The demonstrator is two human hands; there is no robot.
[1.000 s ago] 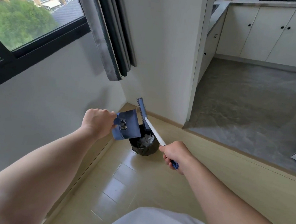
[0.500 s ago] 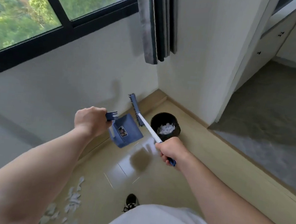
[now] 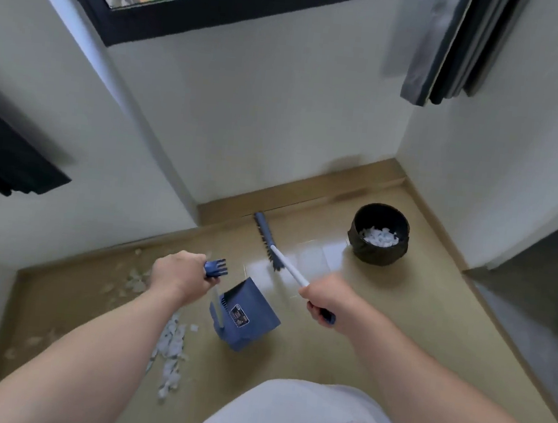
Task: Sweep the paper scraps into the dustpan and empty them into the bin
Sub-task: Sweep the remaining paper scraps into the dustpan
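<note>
My left hand [image 3: 179, 278] grips the blue handle of the dustpan [image 3: 246, 314], which hangs above the floor with its blue pan below my hand. My right hand [image 3: 325, 299] grips the white-and-blue handle of the broom [image 3: 267, 241]; its dark bristled head points toward the wall. A black bin [image 3: 379, 234] with white paper inside stands on the floor at the right, well apart from the dustpan. White paper scraps [image 3: 172, 348] lie on the floor under and beside my left forearm, with more scattered toward the left wall.
White walls close the corner ahead, with a window above and a dark curtain [image 3: 460, 47] at the upper right. A dark shelf edge [image 3: 4, 161] juts from the left wall. A grey floor area [image 3: 544, 291] starts beyond the bin.
The view has swung left and down, away from the bin. The dustpan has come off the bin and now hangs lower near the scraps. The broom moved left with it.
</note>
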